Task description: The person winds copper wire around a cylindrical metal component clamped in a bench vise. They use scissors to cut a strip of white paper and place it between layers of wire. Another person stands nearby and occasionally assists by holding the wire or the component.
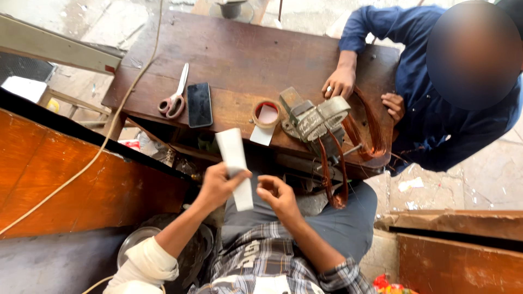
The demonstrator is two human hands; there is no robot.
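We saw the person's left hand (217, 185) closed around a long, white folded strip of paper (235, 166), thumb and fingers pinching its middle so the strip stood tilted up toward the dark wooden workbench (239, 60). Up and to the left of that hand lay a pair of scissors with pink handles (174, 98), and just beside them a black flat phone (199, 104), screen dark. A pale cord (109, 130) ran slantwise across the orange-brown wooden panel (65, 179) to the left of the arm.

Just to the right of the strip, the right hand (277, 195) hovered with its fingers loosely curled and nothing in them, near the paper's lower end but apart from it. Above it sat a tan roll of tape with a red core (266, 114), and further right a grey metal bench vise (316, 122) with loops of copper wire (370, 130) hanging about it. Beyond that, another person in a blue shirt rested a hand (339, 83) on the bench beside the vise.
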